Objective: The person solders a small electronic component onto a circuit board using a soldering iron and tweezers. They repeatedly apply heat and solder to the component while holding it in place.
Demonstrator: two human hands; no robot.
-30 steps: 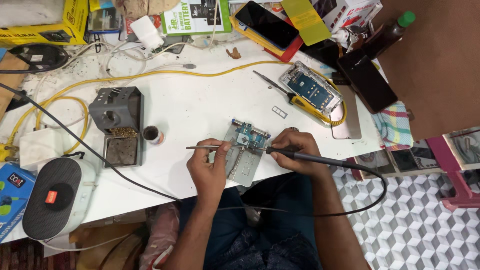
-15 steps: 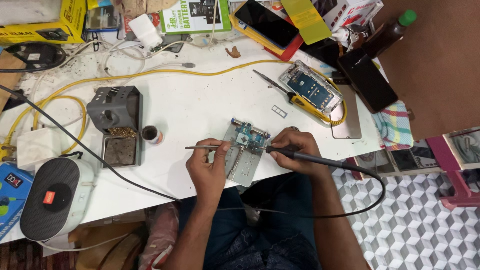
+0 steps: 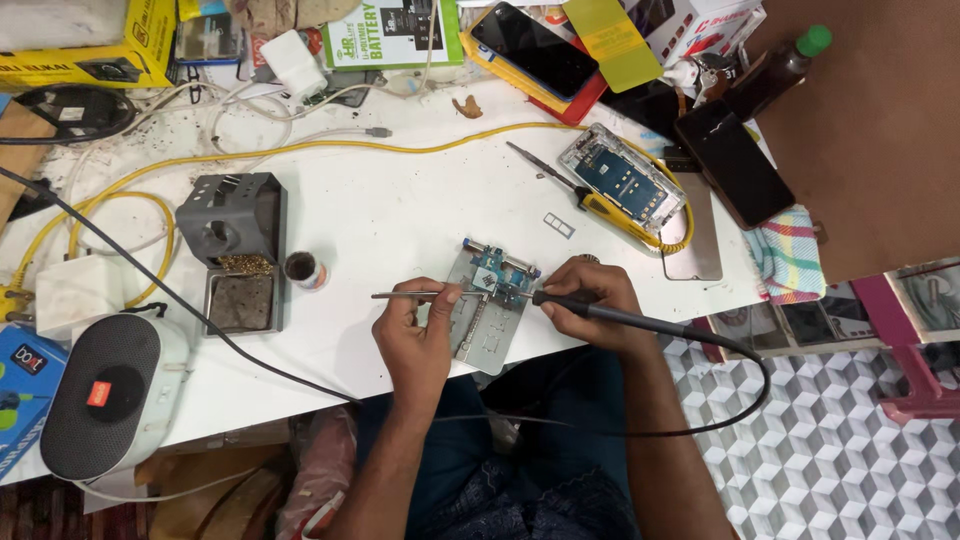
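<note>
Near the bench's front edge, the left hand (image 3: 415,335) pinches tweezers (image 3: 405,295) and the right hand (image 3: 590,300) grips a soldering iron (image 3: 600,312) over the clamped circuit board (image 3: 495,285) (steadiness matters: brief, light contact).

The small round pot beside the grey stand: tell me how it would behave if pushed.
The pot looks small and light, so a push would probably slide it across the white table. It stands upright and open-topped; tipped, it might roll, spilling its dark contents.
</note>
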